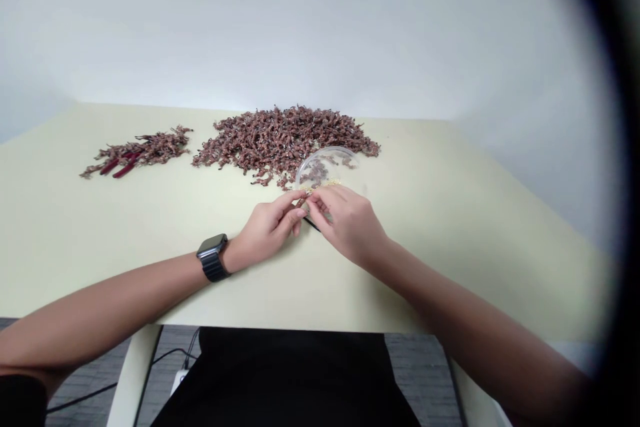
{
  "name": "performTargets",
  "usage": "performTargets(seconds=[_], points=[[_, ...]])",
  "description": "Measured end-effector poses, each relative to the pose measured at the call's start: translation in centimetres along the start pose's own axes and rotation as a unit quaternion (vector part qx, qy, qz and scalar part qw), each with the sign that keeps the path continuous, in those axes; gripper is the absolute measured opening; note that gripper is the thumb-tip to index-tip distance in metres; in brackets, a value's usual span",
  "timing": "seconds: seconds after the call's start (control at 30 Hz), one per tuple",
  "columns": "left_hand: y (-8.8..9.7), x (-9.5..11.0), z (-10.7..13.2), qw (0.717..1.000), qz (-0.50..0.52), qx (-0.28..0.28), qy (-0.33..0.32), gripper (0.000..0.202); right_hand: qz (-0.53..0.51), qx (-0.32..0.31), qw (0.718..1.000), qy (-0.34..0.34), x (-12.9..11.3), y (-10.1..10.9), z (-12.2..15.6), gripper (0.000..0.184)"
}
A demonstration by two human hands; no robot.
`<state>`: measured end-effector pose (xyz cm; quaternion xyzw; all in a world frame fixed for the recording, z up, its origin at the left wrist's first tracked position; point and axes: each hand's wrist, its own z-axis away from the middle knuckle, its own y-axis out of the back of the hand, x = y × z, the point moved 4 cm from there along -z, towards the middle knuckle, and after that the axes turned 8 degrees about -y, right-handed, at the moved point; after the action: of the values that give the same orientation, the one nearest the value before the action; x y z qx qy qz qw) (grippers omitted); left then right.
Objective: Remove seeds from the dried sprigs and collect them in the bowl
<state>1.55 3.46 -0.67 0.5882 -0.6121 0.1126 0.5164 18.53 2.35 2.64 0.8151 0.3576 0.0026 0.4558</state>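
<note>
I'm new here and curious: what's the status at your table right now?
Left hand and right hand pinching gold strand. Clear dish just beyond. Brown heap behind it.

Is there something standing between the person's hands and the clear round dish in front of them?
Nothing visible stands in the way. The left hand and right hand are right at the near edge of the clear round dish, and only a thin golden strand lies between their fingertips and it. The brown heap lies beyond the dish.
</note>
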Motion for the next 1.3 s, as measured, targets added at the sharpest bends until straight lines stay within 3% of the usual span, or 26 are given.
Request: performTargets(seconds=[0.13,0.27,0.33,0.43,0.53,0.6,0.7,0.8,0.87,0.97,1.3], points=[[-0.4,0.4,0.2,0.995,0.092,-0.014,0.019,0.044,0.025,-0.004,0.999,0.026,-0.3,0.3,0.0,0.017],[-0.4,0.6,0.2,0.993,0.115,-0.014,0.028,0.042,-0.128,-0.031,0.987,-0.094,0.2,0.5,-0.4,0.011],[-0.2,0.7,0.1,0.996,0.09,-0.012,0.009,0.038,-0.249,-0.083,0.946,-0.189,0.7,0.2,-0.6,0.012],[0.1,1.1,0.0,0.999,0.031,-0.021,-0.023,0.033,-0.386,-0.161,0.862,-0.288,1.1,-0.2,-0.6,0.02],[0.3,1.1,0.0,0.999,0.005,-0.023,-0.026,0.033,-0.427,-0.188,0.827,-0.313,1.2,-0.2,-0.6,0.025],[0.3,1.1,0.0,1.0,0.013,-0.014,-0.02,0.033,-0.411,-0.177,0.841,-0.303,1.2,-0.2,-0.5,0.026],[0.1,0.9,0.1,0.999,0.038,-0.005,-0.011,0.035,-0.346,-0.132,0.891,-0.262,1.3,-0.1,-0.3,0.021],[-0.1,0.7,0.1,0.998,0.064,-0.001,0.005,0.038,-0.226,-0.07,0.959,-0.153,1.0,0.4,-0.4,0.013],[-0.2,0.6,0.2,0.997,0.079,0.0,0.017,0.04,-0.143,-0.035,0.988,-0.052,0.6,0.8,-0.5,0.011],[-0.3,0.5,0.3,0.995,0.096,-0.001,0.026,0.039,-0.09,-0.017,0.995,0.037,0.4,0.9,-0.5,0.011],[-0.3,0.8,0.3,0.994,0.106,0.003,0.033,0.04,0.02,-0.038,0.992,0.12,0.6,0.7,-0.3,0.015]])
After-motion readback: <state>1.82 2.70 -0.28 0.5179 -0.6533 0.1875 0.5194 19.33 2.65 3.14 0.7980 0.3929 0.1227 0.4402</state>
